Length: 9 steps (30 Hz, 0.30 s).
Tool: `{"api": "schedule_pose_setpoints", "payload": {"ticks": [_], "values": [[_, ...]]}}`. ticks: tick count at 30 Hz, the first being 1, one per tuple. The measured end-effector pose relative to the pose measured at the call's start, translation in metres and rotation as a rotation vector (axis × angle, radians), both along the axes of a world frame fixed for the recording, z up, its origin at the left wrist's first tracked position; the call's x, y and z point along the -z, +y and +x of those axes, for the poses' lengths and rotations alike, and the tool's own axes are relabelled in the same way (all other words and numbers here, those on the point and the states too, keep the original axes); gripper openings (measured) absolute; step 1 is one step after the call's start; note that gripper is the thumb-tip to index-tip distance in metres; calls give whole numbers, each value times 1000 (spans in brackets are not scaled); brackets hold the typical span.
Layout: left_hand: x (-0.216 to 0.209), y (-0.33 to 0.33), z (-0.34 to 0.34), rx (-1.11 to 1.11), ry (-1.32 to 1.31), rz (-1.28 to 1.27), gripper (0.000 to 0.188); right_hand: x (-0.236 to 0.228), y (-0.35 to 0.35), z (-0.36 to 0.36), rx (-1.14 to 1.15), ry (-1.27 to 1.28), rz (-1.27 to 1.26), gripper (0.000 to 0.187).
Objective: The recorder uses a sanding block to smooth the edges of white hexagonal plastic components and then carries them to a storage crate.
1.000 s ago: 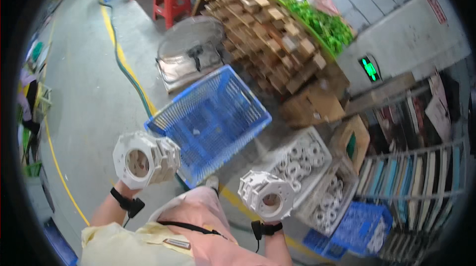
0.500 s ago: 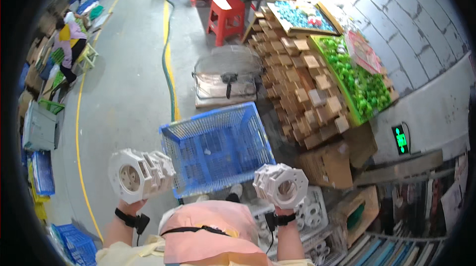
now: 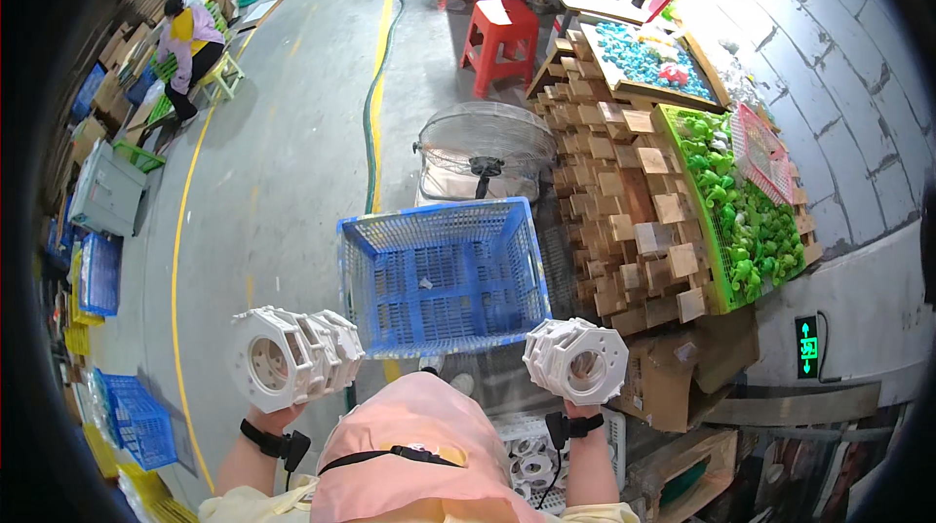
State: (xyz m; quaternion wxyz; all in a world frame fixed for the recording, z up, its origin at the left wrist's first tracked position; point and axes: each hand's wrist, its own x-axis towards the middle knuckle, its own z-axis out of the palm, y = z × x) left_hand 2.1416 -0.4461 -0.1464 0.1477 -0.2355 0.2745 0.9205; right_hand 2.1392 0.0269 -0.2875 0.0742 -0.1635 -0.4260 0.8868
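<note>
My left hand (image 3: 276,418) is closed under a stack of white octagonal plastic rings (image 3: 264,363), held up with its round opening toward me. A similar stack of white octagonal rings (image 3: 587,365) rests in my right hand (image 3: 583,412), whose fingers are mostly hidden behind it. Between and beyond the two stacks stands a blue plastic crate (image 3: 343,274) on the floor, with only a small pale scrap visible inside. Beside my right forearm, lower down, a white basket (image 3: 616,450) holds several more white ring parts.
A standing fan (image 3: 487,138) is behind the crate. To the right are a stack of wooden blocks (image 3: 624,201), a green tray of green pieces (image 3: 720,274) and cardboard boxes (image 3: 658,382). Red stools (image 3: 502,40) stand farther off. A person (image 3: 190,40) sits at the far left.
The whole view has shifted and turned slightly, and less of the white basket shows at the lower right. Both hands keep hold of their ring stacks, now slightly lower and farther right in view.
</note>
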Motion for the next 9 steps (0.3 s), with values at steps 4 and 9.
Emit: {"api": "schedule_pose_setpoints", "payload": {"ticks": [4, 9], "values": [[14, -5, -7, -59, -56, 10, 51, 0, 2, -24, -34, 17, 3, 70], [70, -47, 35, -195, -137, 170, 56, 12, -6, -61, -114, 55, 8, 70]]}}
